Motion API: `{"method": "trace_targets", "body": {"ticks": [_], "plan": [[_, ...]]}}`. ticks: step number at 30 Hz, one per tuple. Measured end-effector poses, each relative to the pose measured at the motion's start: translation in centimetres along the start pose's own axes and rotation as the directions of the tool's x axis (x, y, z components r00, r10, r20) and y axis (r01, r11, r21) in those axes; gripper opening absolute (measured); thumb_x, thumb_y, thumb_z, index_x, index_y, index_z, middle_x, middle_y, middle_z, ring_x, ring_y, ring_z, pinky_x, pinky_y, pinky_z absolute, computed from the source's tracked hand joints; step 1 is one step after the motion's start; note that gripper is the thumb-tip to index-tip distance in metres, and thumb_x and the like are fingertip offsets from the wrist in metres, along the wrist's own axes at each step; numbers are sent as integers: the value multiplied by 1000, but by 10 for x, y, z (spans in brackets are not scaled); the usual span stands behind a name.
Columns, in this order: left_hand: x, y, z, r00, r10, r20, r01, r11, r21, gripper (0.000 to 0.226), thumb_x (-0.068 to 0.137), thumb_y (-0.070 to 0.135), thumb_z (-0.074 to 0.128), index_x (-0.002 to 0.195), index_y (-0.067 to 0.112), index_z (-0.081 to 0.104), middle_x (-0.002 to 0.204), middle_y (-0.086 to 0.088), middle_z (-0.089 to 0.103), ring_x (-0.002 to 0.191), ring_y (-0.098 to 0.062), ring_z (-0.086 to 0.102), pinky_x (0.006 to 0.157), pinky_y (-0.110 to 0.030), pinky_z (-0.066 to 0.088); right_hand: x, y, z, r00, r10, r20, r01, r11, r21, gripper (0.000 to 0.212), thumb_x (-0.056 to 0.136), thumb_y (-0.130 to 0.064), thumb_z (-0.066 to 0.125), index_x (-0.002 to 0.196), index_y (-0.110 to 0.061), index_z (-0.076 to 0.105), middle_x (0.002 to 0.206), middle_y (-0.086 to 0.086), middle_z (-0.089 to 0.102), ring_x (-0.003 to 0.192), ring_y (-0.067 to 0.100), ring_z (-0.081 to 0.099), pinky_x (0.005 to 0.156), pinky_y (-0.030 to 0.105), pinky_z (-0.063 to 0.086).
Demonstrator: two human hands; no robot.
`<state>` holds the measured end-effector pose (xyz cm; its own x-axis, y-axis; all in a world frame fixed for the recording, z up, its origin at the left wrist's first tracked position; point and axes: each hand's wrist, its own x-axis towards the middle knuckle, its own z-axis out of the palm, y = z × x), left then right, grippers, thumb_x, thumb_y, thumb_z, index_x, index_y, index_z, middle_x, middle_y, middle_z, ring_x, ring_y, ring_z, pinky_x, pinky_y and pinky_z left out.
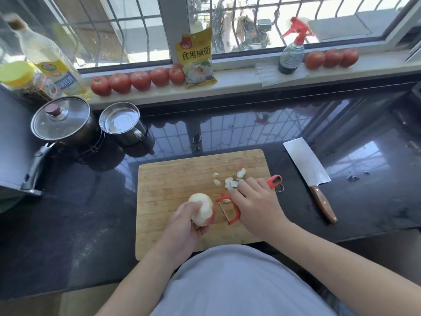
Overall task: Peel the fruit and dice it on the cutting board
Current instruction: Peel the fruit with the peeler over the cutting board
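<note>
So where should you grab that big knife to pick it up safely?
Take the cleaver by its wooden handle, coming in from the near end, closest to the person. It lies flat on the counter right of the cutting board, with the wide blade pointing away toward the window, so the handle is nearest and is probably the safest part.

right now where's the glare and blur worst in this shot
Head view: daylight through the window mirrors its bars on the glossy black counter; the oil bottle and red sprayer are smeared and the edges bow; the cutting board stays fairly sharp.
</note>
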<state>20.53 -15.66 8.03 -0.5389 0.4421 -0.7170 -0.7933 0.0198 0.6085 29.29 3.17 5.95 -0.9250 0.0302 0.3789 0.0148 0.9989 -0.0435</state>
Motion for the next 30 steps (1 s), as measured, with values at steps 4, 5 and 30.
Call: {"method": "trace_targets", "body": {"ticks": [4, 5, 30], "plan": [[1, -4, 7, 999, 45, -27, -43, 995, 90, 34, 104, 18, 53, 133, 0, 53, 104, -12, 72, 88, -21, 67, 78, -38, 49, 11, -20, -5, 998, -55, -41, 54, 998, -15, 17, 87, -4, 52, 76, -13, 60, 78, 8, 56, 75, 30, 51, 69, 42, 41], [0, -4, 9, 998, 53, -29, -50, 993, 104, 33, 104, 18, 53, 132, 0, 53, 103, -12, 72, 88, -21, 66, 77, -38, 50, 12, -20, -4, 998, -55, -38, 55, 998, -15, 19, 88, -2, 49, 75, -13, 58, 77, 8, 54, 73, 30, 49, 68, 42, 41], [-6, -2, 5, 990, -137, 28, 134, 987, 88, 27, 102, 27, 46, 116, 8, 59, 83, -12, 59, 59, -21, 50, 51, -30, 32, 9, -8, -15, 985, -136, 103, 139, 990, -23, 28, 92, -5, 40, 103, -11, 65, 90, 6, 57, 81, 30, 51, 77, 42, 45]]}}
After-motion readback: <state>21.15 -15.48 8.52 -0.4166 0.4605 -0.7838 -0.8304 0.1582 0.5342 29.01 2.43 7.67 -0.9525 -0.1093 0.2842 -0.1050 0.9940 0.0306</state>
